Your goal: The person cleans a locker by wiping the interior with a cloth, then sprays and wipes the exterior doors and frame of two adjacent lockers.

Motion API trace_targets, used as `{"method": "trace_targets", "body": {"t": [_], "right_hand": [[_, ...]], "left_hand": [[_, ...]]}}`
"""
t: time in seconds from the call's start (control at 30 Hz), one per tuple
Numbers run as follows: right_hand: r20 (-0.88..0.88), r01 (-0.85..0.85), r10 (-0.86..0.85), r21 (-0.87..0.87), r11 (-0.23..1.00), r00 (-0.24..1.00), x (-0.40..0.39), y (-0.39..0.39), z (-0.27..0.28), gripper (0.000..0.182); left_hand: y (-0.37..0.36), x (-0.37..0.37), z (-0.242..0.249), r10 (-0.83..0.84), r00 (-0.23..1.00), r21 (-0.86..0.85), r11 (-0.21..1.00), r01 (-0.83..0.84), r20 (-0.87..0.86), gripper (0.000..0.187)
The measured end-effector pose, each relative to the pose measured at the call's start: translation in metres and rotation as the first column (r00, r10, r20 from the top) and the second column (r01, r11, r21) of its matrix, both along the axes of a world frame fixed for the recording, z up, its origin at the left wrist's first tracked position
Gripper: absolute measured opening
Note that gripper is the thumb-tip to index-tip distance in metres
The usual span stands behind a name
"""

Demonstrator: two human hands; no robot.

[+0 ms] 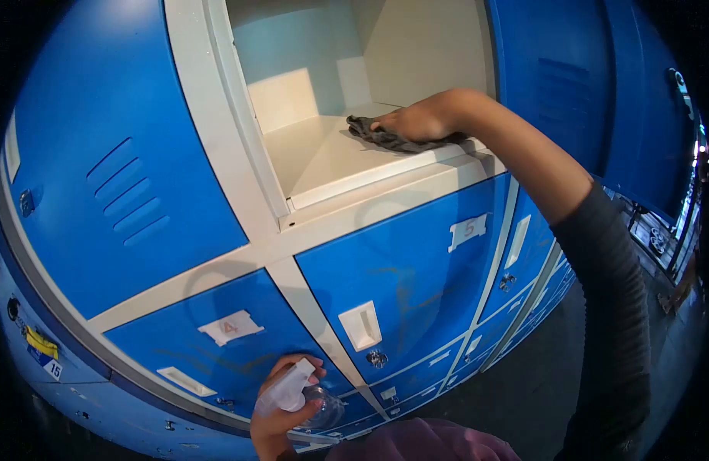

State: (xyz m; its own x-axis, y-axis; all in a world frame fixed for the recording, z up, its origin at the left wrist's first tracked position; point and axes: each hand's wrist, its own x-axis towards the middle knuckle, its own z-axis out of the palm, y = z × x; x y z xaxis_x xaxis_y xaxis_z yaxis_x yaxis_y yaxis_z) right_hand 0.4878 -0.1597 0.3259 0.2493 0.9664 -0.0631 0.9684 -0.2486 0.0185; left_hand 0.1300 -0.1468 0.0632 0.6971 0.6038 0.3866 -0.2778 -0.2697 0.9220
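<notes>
My right hand point(422, 123) presses a dark grey cloth point(385, 140) onto the floor of an open locker compartment point(312, 157), near its front edge. The fingers are bent over the cloth and partly hidden. Low in the view, my left hand point(281, 392) is wrapped round a clear spray bottle point(323, 407) with a whitish spray head point(293, 386). The bottle is in front of the blue locker door marked 4 point(230, 328).
A closed blue door marked 5 point(416, 284) lies below the compartment, and a vented blue door point(131, 169) is at its left. An open blue door point(554, 84) stands at the right. Grey floor point(523, 384) shows at lower right.
</notes>
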Motion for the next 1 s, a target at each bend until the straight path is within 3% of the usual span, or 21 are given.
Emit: {"method": "trace_targets", "body": {"t": [0.1, 0.13, 0.23, 0.27, 0.33, 0.47, 0.67, 0.8, 0.9, 1.0], "right_hand": [[0.001, -0.05, 0.051, -0.122, 0.991, 0.999, 0.017, 0.037, 0.011, 0.054], [0.057, 0.008, -0.001, -0.129, 0.992, 0.998, 0.027, 0.066, 0.007, 0.054], [0.155, 0.081, -0.057, -0.155, 0.985, 0.986, 0.041, 0.113, 0.009, 0.055], [0.149, 0.122, -0.099, -0.159, 0.98, 0.984, 0.044, 0.124, 0.01, 0.056], [0.241, 0.173, -0.127, -0.179, 0.969, 0.962, 0.046, 0.14, 0.021, 0.057], [0.272, 0.153, -0.157, 0.036, 0.988, 0.949, 0.053, 0.17, 0.024, 0.04], [0.321, 0.159, -0.132, -0.057, 0.986, 0.938, 0.044, 0.184, 0.035, 0.038], [0.42, 0.075, -0.03, -0.091, 0.993, 0.907, 0.064, 0.221, 0.032, 0.04], [0.373, 0.118, -0.089, -0.055, 0.991, 0.924, 0.057, 0.219, 0.03, 0.04], [0.325, 0.052, -0.047, -0.007, 0.999, 0.945, 0.062, 0.223, 0.022, 0.042]], "left_hand": [[0.004, 0.007, -0.003, -0.07, 0.997, -0.021, 0.997, 0.071, 0.025, 0.036], [0.001, 0.009, -0.001, -0.062, 0.998, -0.094, 0.993, 0.065, 0.031, 0.038], [0.008, 0.008, -0.005, -0.026, 0.999, 0.067, 0.997, 0.029, -0.044, 0.035], [-0.002, 0.009, 0.002, 0.009, 0.998, -0.112, 0.994, -0.015, -0.058, 0.034], [0.003, 0.007, -0.003, 0.027, 0.992, -0.076, 0.996, -0.037, -0.122, 0.033], [0.018, 0.008, -0.016, 0.035, 0.979, 0.063, 0.998, -0.023, -0.199, 0.033], [0.029, 0.016, -0.018, 0.06, 0.961, 0.099, 0.994, -0.034, -0.271, 0.032], [0.033, 0.015, -0.018, 0.072, 0.953, 0.113, 0.993, -0.04, -0.293, 0.032], [0.032, 0.015, -0.019, 0.074, 0.948, 0.122, 0.992, -0.037, -0.308, 0.031], [0.03, 0.013, -0.02, 0.074, 0.95, 0.149, 0.988, -0.029, -0.304, 0.031]]}}
